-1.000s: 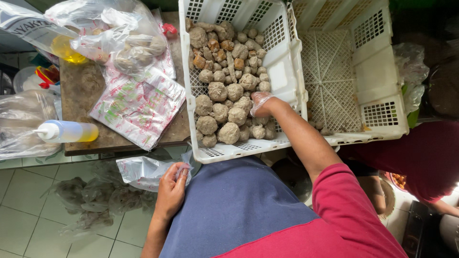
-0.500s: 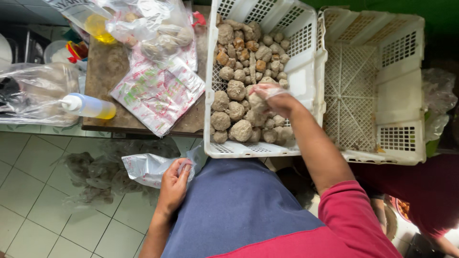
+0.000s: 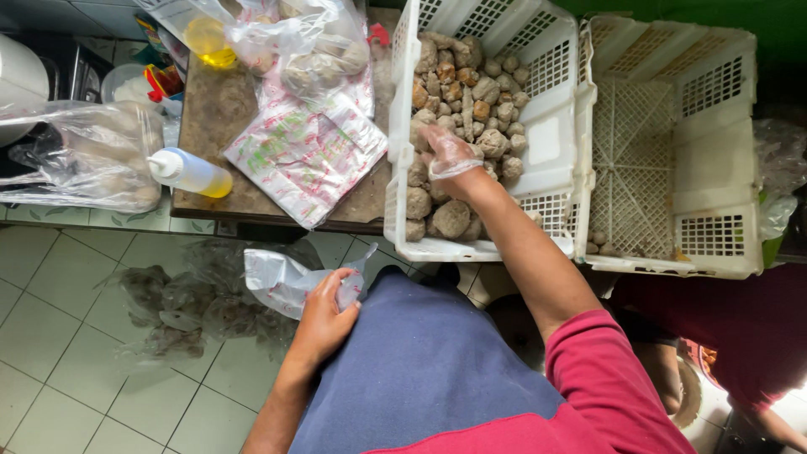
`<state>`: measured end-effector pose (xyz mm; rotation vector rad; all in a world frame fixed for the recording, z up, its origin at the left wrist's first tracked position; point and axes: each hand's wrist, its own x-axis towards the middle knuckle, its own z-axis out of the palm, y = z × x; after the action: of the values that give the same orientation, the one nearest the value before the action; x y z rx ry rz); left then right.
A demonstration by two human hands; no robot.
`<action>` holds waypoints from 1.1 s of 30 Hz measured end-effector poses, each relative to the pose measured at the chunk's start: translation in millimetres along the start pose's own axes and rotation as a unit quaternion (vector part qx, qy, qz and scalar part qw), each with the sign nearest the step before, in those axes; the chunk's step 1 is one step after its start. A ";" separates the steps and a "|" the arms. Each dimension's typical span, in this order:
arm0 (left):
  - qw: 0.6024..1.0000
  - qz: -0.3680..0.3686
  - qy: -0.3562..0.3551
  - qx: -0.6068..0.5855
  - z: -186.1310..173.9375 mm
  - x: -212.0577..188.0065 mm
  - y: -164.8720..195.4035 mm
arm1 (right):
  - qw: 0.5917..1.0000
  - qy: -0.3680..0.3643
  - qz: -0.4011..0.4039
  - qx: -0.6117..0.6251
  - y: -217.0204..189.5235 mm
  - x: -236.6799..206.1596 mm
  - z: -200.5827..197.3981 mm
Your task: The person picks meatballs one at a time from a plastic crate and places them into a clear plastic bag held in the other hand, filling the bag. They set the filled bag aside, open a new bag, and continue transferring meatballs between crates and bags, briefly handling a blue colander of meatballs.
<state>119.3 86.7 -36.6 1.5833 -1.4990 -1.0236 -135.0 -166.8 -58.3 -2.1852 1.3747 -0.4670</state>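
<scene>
My gloved right hand (image 3: pixel 450 155) is down in the crate (image 3: pixel 551 147), fingers curled over the brown balls (image 3: pixel 471 101), apparently picking, while my left hand (image 3: pixel 324 315) pinches the bag (image 3: pixel 282 282) at my lap, whose mouth needs opening.

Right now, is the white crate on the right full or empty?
Nearly empty. The right crate shows bare lattice, with only a few brown lumps at its lower left corner; the left crate holds a heap.

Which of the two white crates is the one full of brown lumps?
The left crate, the one the gloved right hand reaches into. It is heaped with brown lumps; the right crate beside it is nearly bare, with only a few bits at its lower edge.
</scene>
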 end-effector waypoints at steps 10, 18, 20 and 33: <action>0.992 0.042 0.052 -0.103 -42.8 5.9 4.3 | 0.929 0.102 -0.037 0.355 -110.8 -163.0 -26.0; 0.974 0.165 -0.089 -0.125 -34.7 -10.3 56.8 | 0.840 -0.178 0.043 0.511 -113.5 -182.5 83.4; 0.943 0.245 -0.154 -0.163 -21.7 -17.9 67.4 | 0.796 -0.180 0.077 0.573 -109.1 -186.4 114.1; 0.913 -0.090 -0.387 -0.094 -12.8 -35.7 40.5 | 0.688 0.182 0.292 0.640 -64.7 -287.4 134.2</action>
<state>113.1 119.3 7.8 1.2391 -1.6803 -2.0023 -138.9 147.8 -134.1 -0.4786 1.1812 -1.1678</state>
